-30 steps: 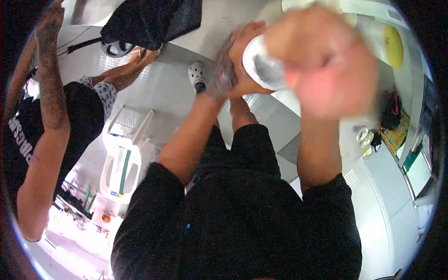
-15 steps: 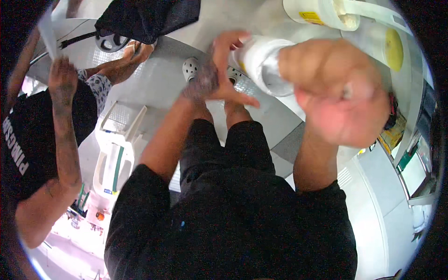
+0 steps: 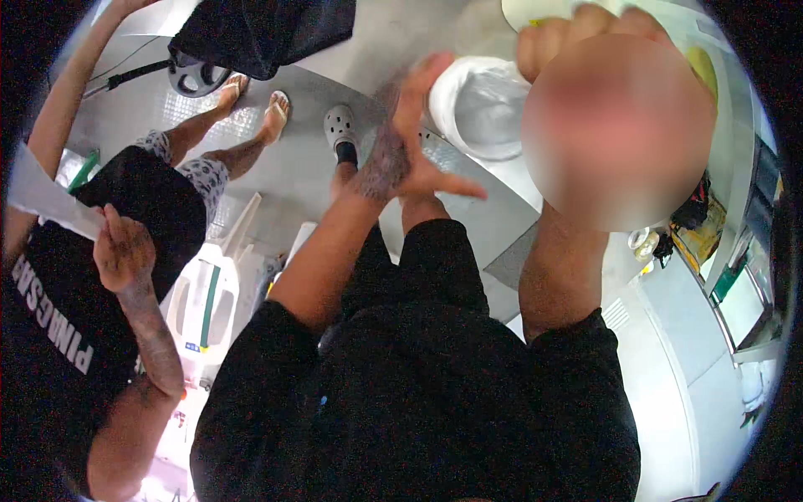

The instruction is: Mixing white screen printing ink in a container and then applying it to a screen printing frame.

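Observation:
A white plastic tub [image 3: 485, 109] is tipped above the counter, its round mouth turned toward me. Pale grey insides show. My left hand [image 3: 410, 146] is open beside the tub's left side, fingers spread and thumb stretched out to the right; a fingertip lies close to the rim, but contact is unclear. Raised at the tub's right side is my right hand [image 3: 577, 38], its fingers curled over. A blurred patch covers most of it, hiding what it grips and whether it holds the tub's rim.
Beyond my right hand stands a pale tub with a yellow patch [image 3: 707, 71]. Dark cloth [image 3: 263, 33] hangs at the counter's far left. At my left, another person's hand [image 3: 125, 251] holds a white sheet [image 3: 54, 192], near a white plastic chair [image 3: 201, 309].
The tub has turned its mouth more toward me. My left hand has shifted slightly right, and my right hand has risen. The other person has moved, the white sheet now lower.

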